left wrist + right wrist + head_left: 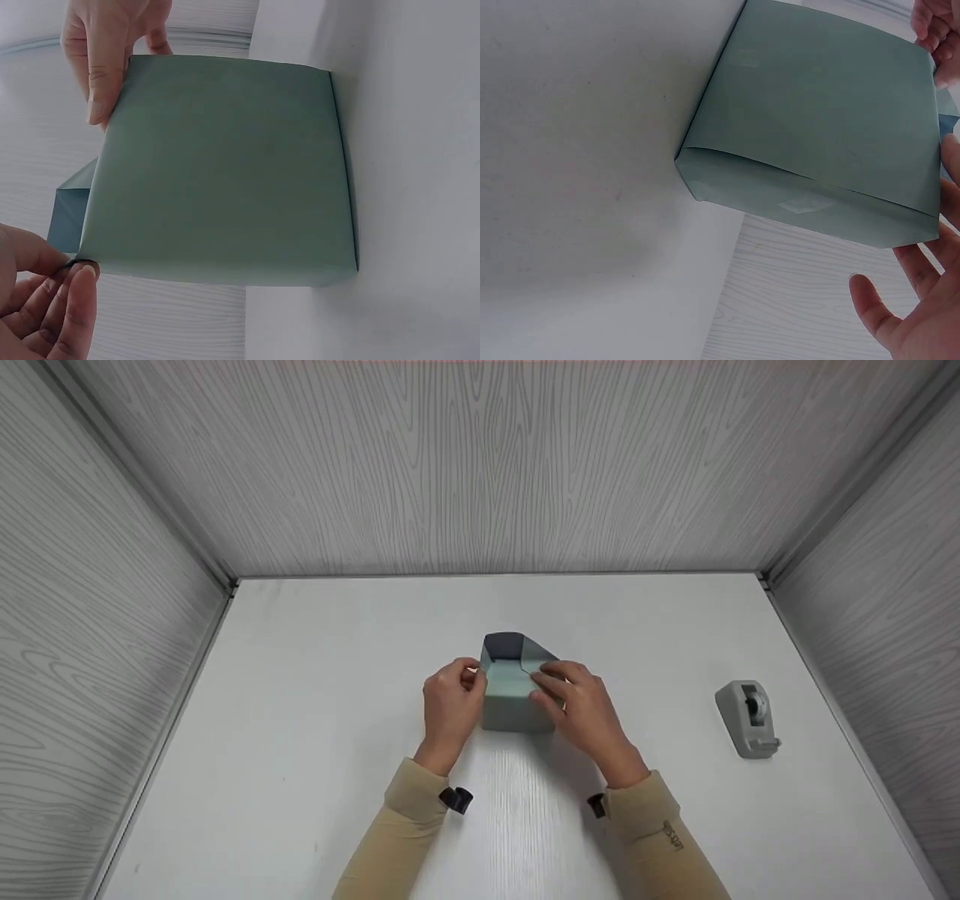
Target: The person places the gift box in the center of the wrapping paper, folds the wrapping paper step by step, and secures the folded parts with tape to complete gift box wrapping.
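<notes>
A green folded-paper box (pixel 517 712) stands on the table between the two hands. At its far end a paper flap with a dark blue-grey inner face (pixel 504 646) rises, and a sloping side panel runs along the right. My left hand (pixel 452 701) pinches the paper at the upper left edge; in the left wrist view its thumb and curled finger meet at a corner of the box. Along the upper right edge lies my right hand (pixel 581 706), fingers extended against the paper. The right wrist view shows its thumb (pixel 871 307) held away from the box.
A grey tape dispenser (pixel 750 720) with a roll in it stands on the right of the white table (pixel 322 682). Wood-grain panels (pixel 480 472) rise behind and on both sides. Clear tape strips (pixel 806 204) stick to the box's side.
</notes>
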Tool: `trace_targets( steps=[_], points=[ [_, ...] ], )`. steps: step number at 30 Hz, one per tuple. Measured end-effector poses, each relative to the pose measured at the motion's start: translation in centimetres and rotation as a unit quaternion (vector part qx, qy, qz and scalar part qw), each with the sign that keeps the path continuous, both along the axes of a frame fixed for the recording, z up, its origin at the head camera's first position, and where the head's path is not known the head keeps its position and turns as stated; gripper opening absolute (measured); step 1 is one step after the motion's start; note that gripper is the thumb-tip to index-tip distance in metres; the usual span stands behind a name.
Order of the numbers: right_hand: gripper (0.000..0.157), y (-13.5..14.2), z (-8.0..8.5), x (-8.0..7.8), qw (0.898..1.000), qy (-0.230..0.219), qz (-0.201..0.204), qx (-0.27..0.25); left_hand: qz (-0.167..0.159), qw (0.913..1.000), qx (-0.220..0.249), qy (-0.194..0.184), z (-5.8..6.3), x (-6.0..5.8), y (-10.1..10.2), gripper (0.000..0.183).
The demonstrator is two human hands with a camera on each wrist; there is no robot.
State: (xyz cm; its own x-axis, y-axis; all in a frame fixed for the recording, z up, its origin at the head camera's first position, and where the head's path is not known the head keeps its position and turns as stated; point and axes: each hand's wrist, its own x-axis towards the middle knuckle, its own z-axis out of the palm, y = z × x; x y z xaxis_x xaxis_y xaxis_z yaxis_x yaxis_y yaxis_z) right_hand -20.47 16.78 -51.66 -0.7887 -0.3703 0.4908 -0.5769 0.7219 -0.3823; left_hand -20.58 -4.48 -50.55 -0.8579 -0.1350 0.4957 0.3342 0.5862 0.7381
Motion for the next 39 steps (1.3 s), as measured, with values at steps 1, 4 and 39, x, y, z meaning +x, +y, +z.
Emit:
trace_targets(
  steps=[1, 4, 39],
  points=[
    [0.032, 0.0, 0.0, 0.0, 1.0, -0.001, 0.0, 0.0, 0.0, 1.0, 0.0, 0.001, 0.1, -0.1, 0.0, 0.006],
    [0.032, 0.0, 0.1, -0.1, 1.0, 0.001, 0.0, 0.0, 0.0, 1.0, -0.001, 0.008, 0.3, -0.4, 0.1, 0.005],
    [0.033, 0.0, 0.2, 0.0, 1.0, -0.008, -0.007, 0.006, -0.005, 0.9992, -0.037, 0.016, 1.4, -1.8, 0.0, 0.01]
  ],
)
